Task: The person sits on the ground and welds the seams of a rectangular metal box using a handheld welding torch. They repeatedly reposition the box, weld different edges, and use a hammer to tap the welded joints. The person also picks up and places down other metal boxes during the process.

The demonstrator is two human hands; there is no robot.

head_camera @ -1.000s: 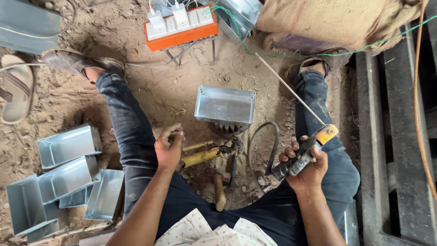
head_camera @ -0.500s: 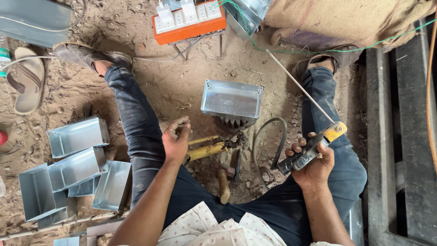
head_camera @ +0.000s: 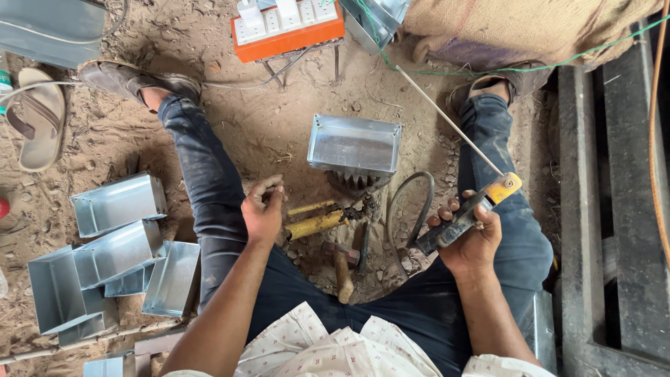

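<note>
**Welding holder in the right hand, metal box on the sand in front**

The sandy ground carries everything here. The person sits on it with legs spread. To the left lies a heap of folded sheet-metal boxes, shiny and thin; they are probably light, but the cut edges look sharp, so the flat walls are the safer place to hold. One more metal box stands between the legs, just above a dark toothed part. It is apart from both hands.

The right hand is closed around the electrode holder, fingers wrapped on the dark grip below its yellow head. From the head a thin rod goes up and to the left. This rod is stiff but slender and, I judge, bends easily, so only the insulated grip should be held.

The left hand rests near the thigh with fingers half curled and holds nothing I can see. Just beside it lie yellow-handled pliers, and lower a small hammer.
</note>
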